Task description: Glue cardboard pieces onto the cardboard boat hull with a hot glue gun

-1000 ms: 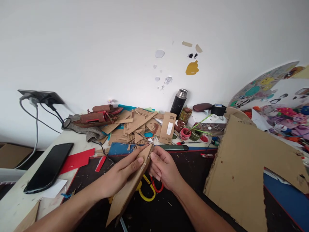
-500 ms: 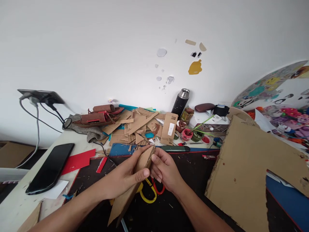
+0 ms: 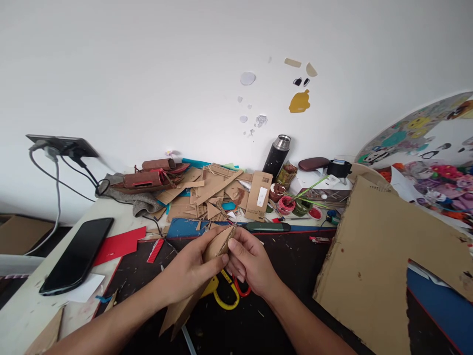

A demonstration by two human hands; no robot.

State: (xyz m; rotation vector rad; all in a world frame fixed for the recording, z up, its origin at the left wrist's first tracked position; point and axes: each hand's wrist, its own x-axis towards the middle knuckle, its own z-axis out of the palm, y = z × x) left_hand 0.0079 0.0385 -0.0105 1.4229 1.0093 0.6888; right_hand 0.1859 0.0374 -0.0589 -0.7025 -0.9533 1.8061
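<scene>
A long folded piece of cardboard slants between my two hands, its pointed end away from me. My left hand wraps over it from the left, thumb lying across its face. At the pointed end, my right hand pinches the right edge between thumb and fingers. Scissors with yellow handles lie on the dark mat below, partly covered by the cardboard and hands. Beside them shows a red handle loop. A thin pale strip sticks out under the cardboard's near end.
Cardboard scraps are heaped at the back near a brown model boat. A large cardboard sheet leans in from the right. A phone lies left, a black flask stands by the wall, and open paint pots sit nearby.
Both hands have shifted slightly and the cardboard's near end has swung a little left. My left thumb now reaches closer to the right hand's grip on the cardboard's edge.
</scene>
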